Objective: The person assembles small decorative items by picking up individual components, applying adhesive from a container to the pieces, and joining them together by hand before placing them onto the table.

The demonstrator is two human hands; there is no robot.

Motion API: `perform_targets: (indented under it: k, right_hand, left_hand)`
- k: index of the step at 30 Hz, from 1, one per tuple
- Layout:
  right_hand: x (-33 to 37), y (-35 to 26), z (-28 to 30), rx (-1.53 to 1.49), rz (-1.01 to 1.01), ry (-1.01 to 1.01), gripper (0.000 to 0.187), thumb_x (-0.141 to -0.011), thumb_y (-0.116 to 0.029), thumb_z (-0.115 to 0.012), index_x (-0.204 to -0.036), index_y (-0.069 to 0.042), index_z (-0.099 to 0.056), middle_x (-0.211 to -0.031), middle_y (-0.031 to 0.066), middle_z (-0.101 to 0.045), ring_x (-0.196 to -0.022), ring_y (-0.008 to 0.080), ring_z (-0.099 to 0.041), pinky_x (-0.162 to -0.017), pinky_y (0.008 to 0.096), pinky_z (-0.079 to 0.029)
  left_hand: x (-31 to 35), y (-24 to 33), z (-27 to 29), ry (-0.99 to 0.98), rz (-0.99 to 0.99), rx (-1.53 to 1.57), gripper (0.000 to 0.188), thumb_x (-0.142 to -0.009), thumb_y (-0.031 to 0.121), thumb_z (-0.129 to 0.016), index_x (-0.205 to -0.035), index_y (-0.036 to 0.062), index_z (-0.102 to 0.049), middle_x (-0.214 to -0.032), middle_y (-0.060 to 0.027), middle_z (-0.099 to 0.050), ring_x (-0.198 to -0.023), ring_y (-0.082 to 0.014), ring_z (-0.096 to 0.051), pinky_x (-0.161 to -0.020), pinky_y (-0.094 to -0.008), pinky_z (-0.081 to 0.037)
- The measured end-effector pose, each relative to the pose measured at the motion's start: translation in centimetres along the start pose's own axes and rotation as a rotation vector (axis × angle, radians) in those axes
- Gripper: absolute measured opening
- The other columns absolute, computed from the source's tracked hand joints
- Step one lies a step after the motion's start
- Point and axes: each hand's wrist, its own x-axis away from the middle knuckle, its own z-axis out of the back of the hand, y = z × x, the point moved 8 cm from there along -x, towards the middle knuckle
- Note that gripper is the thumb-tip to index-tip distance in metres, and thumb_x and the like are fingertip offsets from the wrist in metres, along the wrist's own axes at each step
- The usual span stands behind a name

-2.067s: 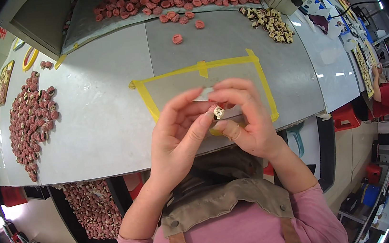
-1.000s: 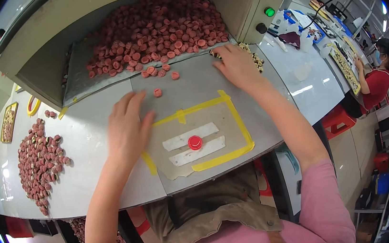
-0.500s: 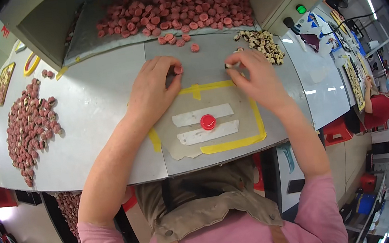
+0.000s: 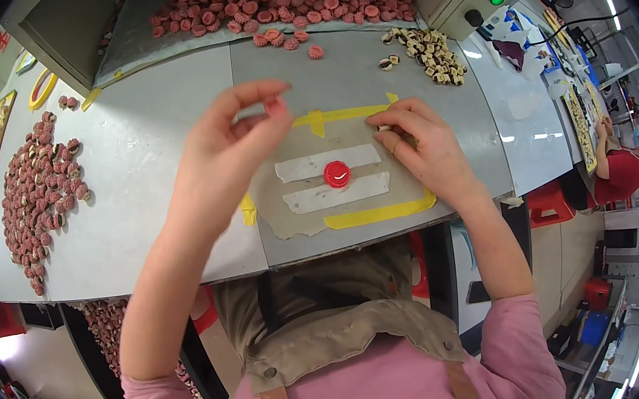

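Note:
My left hand (image 4: 223, 151) is raised above the table, left of the taped mat. Its thumb and fingers pinch a small pink ridged cup (image 4: 275, 106). Over the mat's far right corner, my right hand (image 4: 428, 148) is closed on a small cream-and-dark piece (image 4: 384, 128), mostly hidden by the fingertips. Between the hands lies a beige mat (image 4: 306, 221) edged with yellow tape. Two white strips (image 4: 335, 194) cross it, and a round red cap-like piece (image 4: 337, 174) sits where they run side by side.
Pink ridged cups (image 4: 281, 3) are heaped in the cabinet opening, several spilling onto the table. Cream-and-dark pieces (image 4: 433, 56) lie at the far right. Assembled pink pieces (image 4: 43, 195) spread across the left, near a yellow tape roll (image 4: 43, 89). A co-worker (image 4: 622, 157) sits at the right.
My left hand has lifted off the table with the pink cup. My right hand has drawn nearer to me, over the mat's corner. The view has shifted slightly.

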Motion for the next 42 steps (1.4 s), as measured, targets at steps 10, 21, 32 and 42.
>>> perform_targets:
  k: [10, 21, 32, 42]
  right_hand:
    - [1.0, -6.2, -1.5, -0.012, 0.261, -0.044, 0.038, -0.080, -0.001, -0.069, -0.116, -0.005, -0.057, -0.102, 0.0080, -0.064, -0.088, 0.0238, -0.061, -0.077, 0.0326, -0.051]
    - [1.1, -7.7, -2.2, 0.152, 0.352, -0.023, 0.031, -0.076, -0.003, -0.072, -0.107, -0.005, -0.064, -0.096, 0.0071, -0.062, -0.086, 0.0246, -0.058, -0.074, 0.0350, -0.048]
    - [0.5, -8.2, -3.3, 0.182, 0.318, -0.072, 0.019, -0.077, -0.004, -0.070, -0.095, -0.004, -0.065, -0.088, 0.0084, -0.057, -0.083, 0.0259, -0.055, -0.073, 0.0364, -0.047]
    - [0.6, -8.7, -3.5, 0.208, 0.324, -0.075, 0.019, -0.077, -0.003, -0.069, -0.096, -0.003, -0.064, -0.088, 0.0093, -0.056, -0.083, 0.0279, -0.055, -0.074, 0.0364, -0.047]
  left_hand:
    - [5.4, -4.0, -1.6, 0.033, 0.154, 0.375, 0.026, -0.091, 0.009, -0.063, -0.117, 0.0031, -0.058, -0.102, -0.0009, -0.059, -0.082, -0.0070, -0.051, -0.077, -0.0210, -0.043]
    - [5.9, -4.6, -0.6, 0.083, 0.164, 0.570, 0.032, -0.098, 0.018, -0.056, -0.127, 0.0034, -0.056, -0.121, -0.0038, -0.059, -0.101, -0.0090, -0.056, -0.085, -0.0230, -0.045]
    - [5.9, -5.2, -0.4, -0.048, 0.134, 0.672, 0.037, -0.100, 0.023, -0.053, -0.132, 0.0036, -0.052, -0.115, -0.0064, -0.062, -0.095, -0.0090, -0.059, -0.084, -0.0232, -0.047]
    - [6.2, -4.8, -0.4, -0.022, 0.140, 0.677, 0.037, -0.098, 0.018, -0.056, -0.131, 0.0020, -0.051, -0.116, -0.0073, -0.061, -0.100, -0.0120, -0.059, -0.091, -0.0269, -0.048]
